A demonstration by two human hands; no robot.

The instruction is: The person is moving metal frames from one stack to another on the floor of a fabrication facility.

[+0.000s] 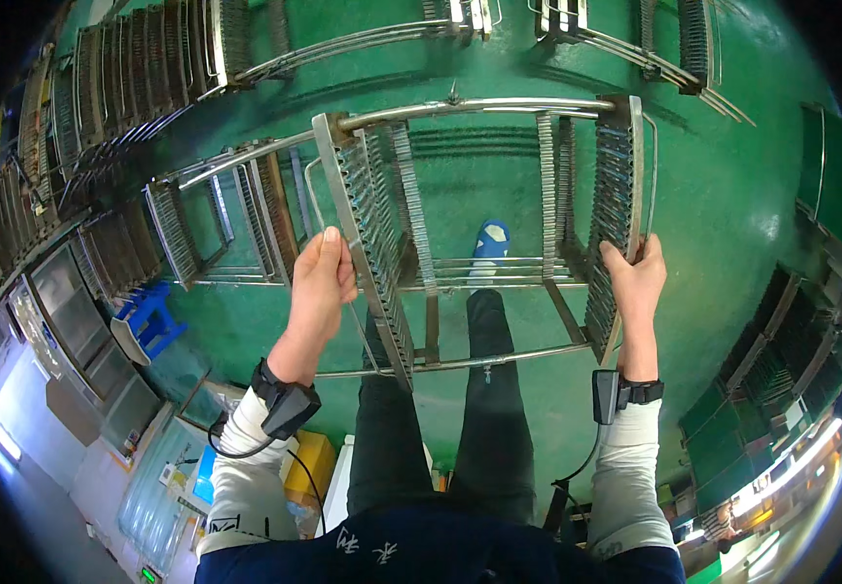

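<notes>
Upper left of the frame: dark slotted racks [144, 73]. Left, below them: a blue stool [155, 321]. Left of centre: the person's left hand [322, 277], fingers curled closed at the near side of an open metal rack [372, 209], which fills the upper centre. Beneath the rack: a blue slipper [490, 240]. Right of centre: the right hand [640, 277], closed on the rack's opposite side, thumb against the slotted panel.
</notes>
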